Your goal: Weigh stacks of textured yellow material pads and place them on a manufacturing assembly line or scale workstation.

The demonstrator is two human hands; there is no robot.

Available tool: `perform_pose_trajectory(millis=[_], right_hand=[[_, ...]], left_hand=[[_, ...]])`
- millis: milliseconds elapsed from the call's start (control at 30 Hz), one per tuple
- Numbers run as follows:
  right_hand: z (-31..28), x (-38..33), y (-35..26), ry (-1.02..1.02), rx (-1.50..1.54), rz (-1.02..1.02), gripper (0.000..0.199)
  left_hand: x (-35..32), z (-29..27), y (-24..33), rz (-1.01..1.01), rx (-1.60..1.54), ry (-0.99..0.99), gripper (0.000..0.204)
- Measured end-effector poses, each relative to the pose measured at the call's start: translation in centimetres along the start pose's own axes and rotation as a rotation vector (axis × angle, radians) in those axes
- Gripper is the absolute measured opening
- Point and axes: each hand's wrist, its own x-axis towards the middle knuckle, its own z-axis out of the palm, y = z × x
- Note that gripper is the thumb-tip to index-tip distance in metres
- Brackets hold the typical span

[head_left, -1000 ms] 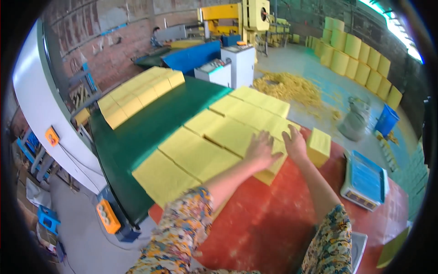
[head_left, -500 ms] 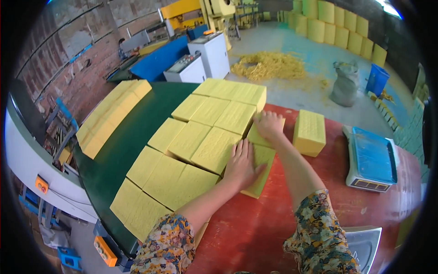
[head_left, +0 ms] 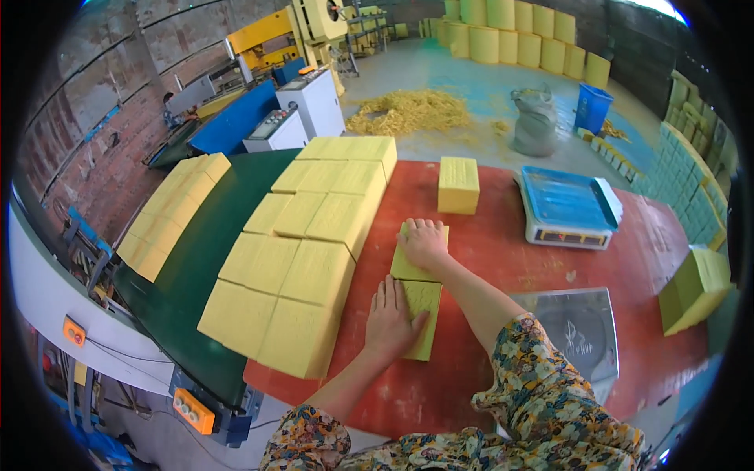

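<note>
Two yellow block-shaped paper stacks lie end to end on the red tabletop. My left hand rests flat on the left side of the nearer stack, its fingers stretched forward and its thumb across the top. On top of the farther stack lies my right hand, fingers extended toward its left edge. Neither hand is closed round anything. To the left, past a strip of red surface, stands a tight group of several similar yellow stacks, partly over the green belt.
A single yellow stack stands beyond my right hand. Farther right are a scale with a blue tray, a metal plate and another yellow stack. A long yellow row lies across the belt, near an orange button box.
The two stacks under my hands have come away from the larger group, leaving a red gap between. My hands moved with them, and the view has swung right.
</note>
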Motion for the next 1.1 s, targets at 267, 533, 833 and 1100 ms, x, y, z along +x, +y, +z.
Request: perform_pose_trajectory(millis=[267, 533, 833, 1100], right_hand=[[-2.6, -16.1, -2.6, 0.010, -0.020, 0.048, 0.059], [-7.9, -29.2, -4.7, 0.507, 0.242, -0.020, 0.046], [2.5, -53.4, -5.5, 0.008, 1.733, 0.848, 0.036], [1.5, -53.2, -6.3, -0.249, 2.108, 0.614, 0.046]], left_hand=[[-14.1, -4.3, 5.7, 0.061, -0.080, -0.031, 0.089], [-17.9, -6.2, 7.4, 0.085, -0.017, -0.021, 0.083], [-21.8, -7.0, 7.8, 0.071, -0.163, -0.037, 0.075], [-26.4, -8.0, 7.8, 0.054, -0.217, -0.101, 0.071]])
